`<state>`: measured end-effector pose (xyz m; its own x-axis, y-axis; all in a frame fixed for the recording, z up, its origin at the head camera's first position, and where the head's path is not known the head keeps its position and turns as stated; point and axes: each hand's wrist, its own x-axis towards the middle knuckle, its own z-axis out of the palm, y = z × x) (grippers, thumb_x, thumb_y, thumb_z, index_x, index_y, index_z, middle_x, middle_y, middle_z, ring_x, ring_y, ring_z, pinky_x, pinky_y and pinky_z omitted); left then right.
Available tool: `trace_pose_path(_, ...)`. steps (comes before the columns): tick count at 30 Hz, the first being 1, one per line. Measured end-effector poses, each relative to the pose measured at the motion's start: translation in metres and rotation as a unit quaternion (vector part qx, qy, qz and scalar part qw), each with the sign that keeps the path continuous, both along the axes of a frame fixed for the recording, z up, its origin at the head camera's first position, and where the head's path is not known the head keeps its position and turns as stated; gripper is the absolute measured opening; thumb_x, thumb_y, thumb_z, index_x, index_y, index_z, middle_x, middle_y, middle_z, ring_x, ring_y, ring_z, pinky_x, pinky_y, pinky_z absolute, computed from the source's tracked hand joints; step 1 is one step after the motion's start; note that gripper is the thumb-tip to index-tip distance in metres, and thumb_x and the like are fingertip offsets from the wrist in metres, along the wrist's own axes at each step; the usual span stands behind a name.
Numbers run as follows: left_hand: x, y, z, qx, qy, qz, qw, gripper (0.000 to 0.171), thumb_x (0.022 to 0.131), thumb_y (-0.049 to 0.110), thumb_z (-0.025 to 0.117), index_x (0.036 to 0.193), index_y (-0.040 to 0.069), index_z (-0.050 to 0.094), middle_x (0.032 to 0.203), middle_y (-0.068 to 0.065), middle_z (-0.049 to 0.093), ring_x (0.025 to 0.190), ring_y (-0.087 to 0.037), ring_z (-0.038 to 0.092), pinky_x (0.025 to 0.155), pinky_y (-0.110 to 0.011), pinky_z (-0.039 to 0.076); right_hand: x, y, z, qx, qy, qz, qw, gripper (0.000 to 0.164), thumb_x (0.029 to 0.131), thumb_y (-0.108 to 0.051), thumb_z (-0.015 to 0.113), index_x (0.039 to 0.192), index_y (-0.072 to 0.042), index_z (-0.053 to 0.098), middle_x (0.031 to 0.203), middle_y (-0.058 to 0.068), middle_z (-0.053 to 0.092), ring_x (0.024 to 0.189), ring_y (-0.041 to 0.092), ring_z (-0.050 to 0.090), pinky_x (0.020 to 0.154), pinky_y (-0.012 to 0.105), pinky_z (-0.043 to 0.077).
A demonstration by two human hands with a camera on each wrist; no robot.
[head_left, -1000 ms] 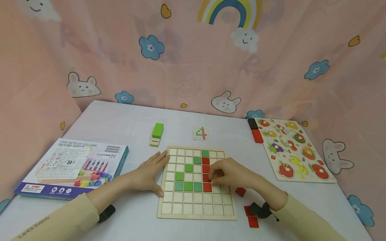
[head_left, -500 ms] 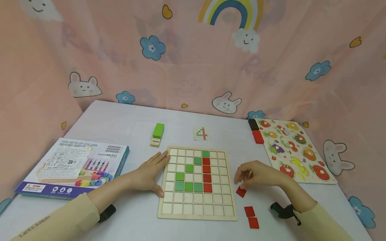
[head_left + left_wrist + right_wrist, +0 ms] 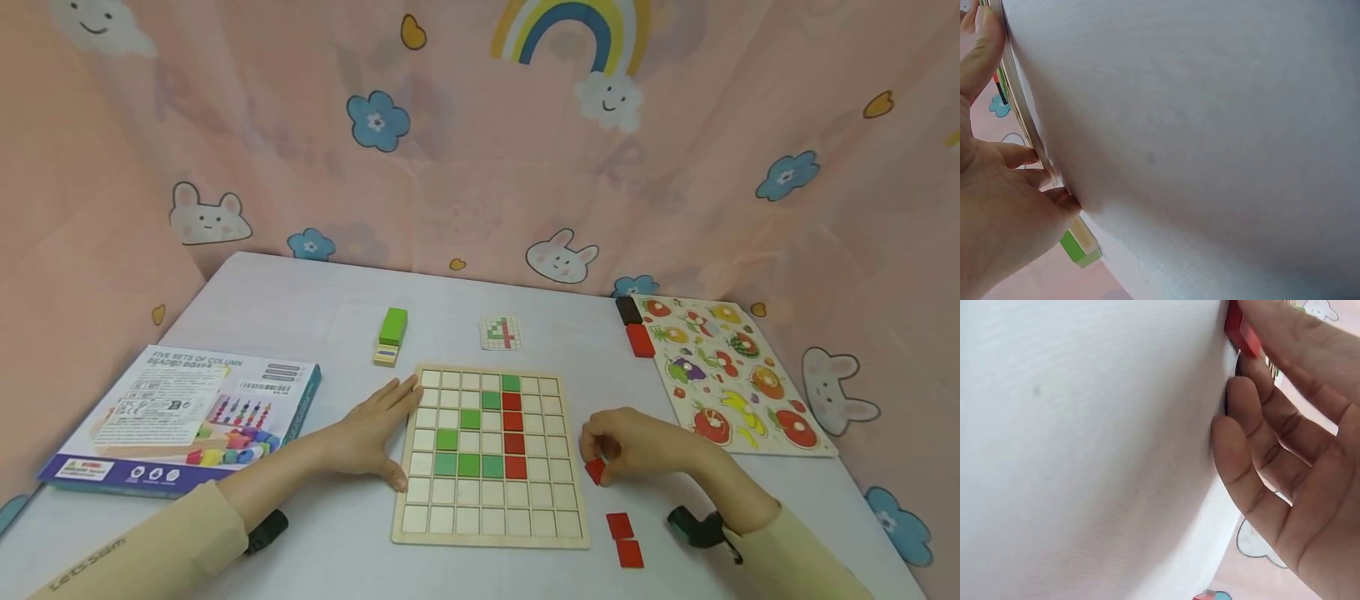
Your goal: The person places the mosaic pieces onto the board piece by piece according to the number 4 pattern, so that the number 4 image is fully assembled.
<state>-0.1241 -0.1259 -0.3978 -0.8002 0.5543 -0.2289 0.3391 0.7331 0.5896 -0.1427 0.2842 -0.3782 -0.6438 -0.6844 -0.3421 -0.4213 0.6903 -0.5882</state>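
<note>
My right hand (image 3: 637,442) pinches a small red square tile (image 3: 595,472) between thumb and fingertips, just right of the wooden grid board (image 3: 491,540). In the right wrist view the red tile (image 3: 1242,332) shows between the thumb and fingers, close to the white tabletop. My left hand (image 3: 367,437) rests with spread fingers along the board's left edge; the left wrist view shows its fingertips at that edge. Several green tiles (image 3: 470,419) form a slanted line and a row on the grid, beside a column of several red tiles (image 3: 513,421). Two red tiles (image 3: 625,540) lie nearer the front.
Behind the board lie a small pattern card (image 3: 500,332) and a green block on a wooden piece (image 3: 392,327). A boxed bead toy (image 3: 180,417) sits at left. At right is a fruit puzzle board (image 3: 731,375), with black and red blocks (image 3: 641,340) beside it.
My right hand has moved from the grid's red column right to the loose red tile beside the board and now pinches it. The left hand has stayed in place.
</note>
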Motion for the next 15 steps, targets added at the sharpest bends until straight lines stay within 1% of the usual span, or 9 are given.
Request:
trace_pose_path(3,0.000,0.000,0.000,0.000,0.001,0.002,1.0000,0.128,0.058,0.042,0.090,0.156,0.000,0.019,0.167,-0.020,0.007,0.154,-0.047,0.005,0.115,-0.074,0.017,-0.003,-0.002,0.002,0.007,0.004,-0.022,1.000,0.019,0.080,-0.019,0.081,0.084,-0.025,0.063,0.079,-0.010,0.061,0.075,0.005,0.056,0.068,0.020,0.049)
trace_pose_path(6,0.000,0.001,0.000,0.000,-0.001,0.003,1.0000,0.128,0.058,0.041,0.090,0.156,0.000,0.020,0.167,-0.019,0.007,0.154,-0.047,0.004,0.115,-0.074,0.016,-0.005,-0.004,0.005,-0.003,0.014,-0.041,0.999,0.016,0.083,-0.018,0.079,0.083,-0.023,0.063,0.078,-0.010,0.062,0.076,0.005,0.056,0.068,0.020,0.050)
trace_pose_path(11,0.000,0.000,0.001,0.001,-0.002,0.004,1.0000,0.128,0.058,0.041,0.090,0.157,0.001,0.020,0.167,-0.019,0.007,0.154,-0.047,0.004,0.114,-0.075,0.017,-0.005,-0.015,0.012,-0.048,0.034,-0.057,0.997,0.012,0.085,-0.019,0.076,0.091,-0.021,0.066,0.082,-0.009,0.063,0.080,0.006,0.057,0.073,0.021,0.052)
trace_pose_path(15,0.000,0.000,0.001,0.002,-0.002,0.003,1.0000,0.128,0.058,0.042,0.090,0.157,0.001,0.019,0.167,-0.019,0.007,0.154,-0.047,0.004,0.114,-0.075,0.017,-0.001,-0.031,0.014,-0.083,0.019,-0.064,0.994,0.012,0.086,-0.020,0.075,0.096,-0.018,0.069,0.085,-0.006,0.066,0.080,0.006,0.057,0.074,0.020,0.053)
